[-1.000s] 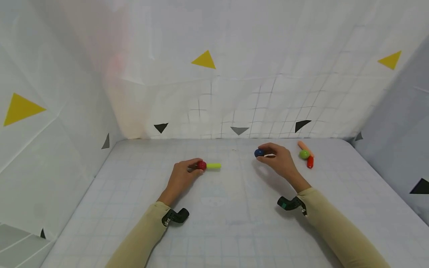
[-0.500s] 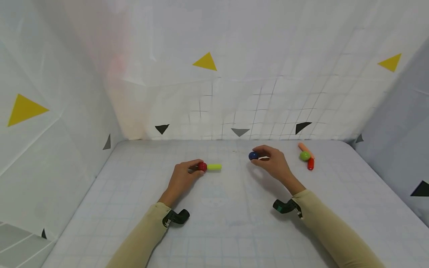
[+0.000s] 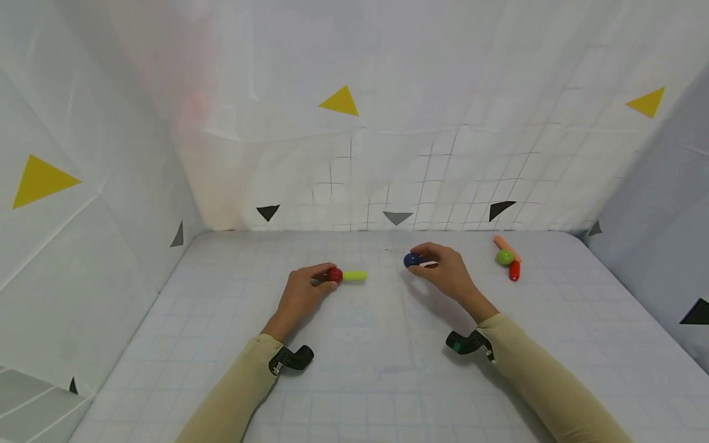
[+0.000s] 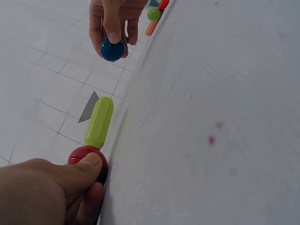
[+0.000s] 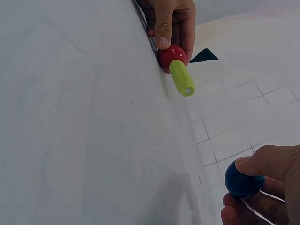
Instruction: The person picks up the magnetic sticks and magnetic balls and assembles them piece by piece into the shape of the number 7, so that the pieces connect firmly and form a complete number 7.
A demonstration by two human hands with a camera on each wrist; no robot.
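Between thumb and fingers, my left hand [image 3: 301, 295] pinches a red ball [image 3: 335, 275] low at the table surface. A yellow-green ribbed rod [image 3: 354, 276] sticks out from that ball toward the right; the left wrist view shows the rod [image 4: 100, 123] meeting the ball end-on. My right hand [image 3: 445, 272] holds a dark blue ball [image 3: 412, 259] by thumb and fingertips, raised over the table with a shadow beneath. A gap separates the blue ball [image 5: 243, 180] from the rod's free end [image 5: 187, 89], which shows a small pale tip in the right wrist view.
At the back right of the white table [image 3: 354, 369] lie an orange rod [image 3: 503, 244], a green ball [image 3: 504, 257] and a red rod [image 3: 514, 271], close together. White sheeting with yellow and black triangles walls the back and sides.
My right hand has carried the blue ball left and slightly nearer, toward the yellow-green rod. The left hand, red ball and rod stay in place.
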